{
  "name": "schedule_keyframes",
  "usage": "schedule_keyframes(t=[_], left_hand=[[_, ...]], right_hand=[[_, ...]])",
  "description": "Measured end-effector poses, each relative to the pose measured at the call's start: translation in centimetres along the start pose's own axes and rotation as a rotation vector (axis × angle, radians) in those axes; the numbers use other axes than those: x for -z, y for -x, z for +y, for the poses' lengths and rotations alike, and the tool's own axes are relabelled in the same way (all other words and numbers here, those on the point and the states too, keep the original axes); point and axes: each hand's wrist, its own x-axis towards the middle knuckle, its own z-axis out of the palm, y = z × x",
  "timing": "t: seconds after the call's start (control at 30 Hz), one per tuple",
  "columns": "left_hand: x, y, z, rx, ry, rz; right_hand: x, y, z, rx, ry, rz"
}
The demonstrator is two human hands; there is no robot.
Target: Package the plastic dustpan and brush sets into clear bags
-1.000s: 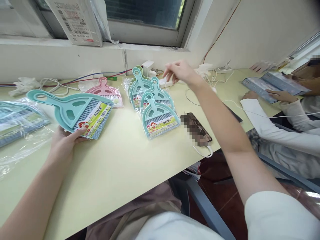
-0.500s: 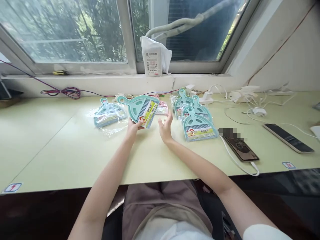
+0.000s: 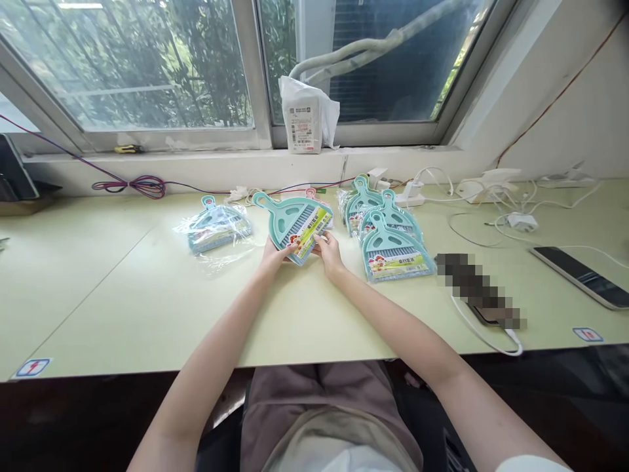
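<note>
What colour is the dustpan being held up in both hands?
The held dustpan is light turquoise; it shows best in the current head view.

Your left hand (image 3: 276, 257) and right hand (image 3: 330, 254) hold a tilted teal dustpan-and-brush set (image 3: 297, 223). Teal packaged sets (image 3: 396, 252) overlap, right; white-wrapped package (image 3: 303, 121) upright on windowsill (image 3: 216, 160).

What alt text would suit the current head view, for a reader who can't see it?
Two bare hands, left and right, hold a teal dustpan-and-brush set above a pale table. More bagged sets lie to the right and one to the left, below a window.
</note>
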Motion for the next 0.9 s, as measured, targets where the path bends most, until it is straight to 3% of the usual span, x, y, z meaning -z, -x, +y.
schedule_keyframes(t=[0.47, 0.7, 0.9], left_hand=[[0.23, 0.27, 0.54, 0.019, -0.004, -0.052], [0.66, -0.49, 0.18, 0.095, 0.146, -0.093], [0.78, -0.18, 0.34, 0.091, 0.098, -0.054]], right_hand=[[-0.17, 0.08, -0.23, -0.051, -0.012, 0.005], [0.08, 0.12, -0.54, -0.077, -0.056, 0.001], [0.09, 0.26, -0.58, -0.071, -0.039, -0.011]])
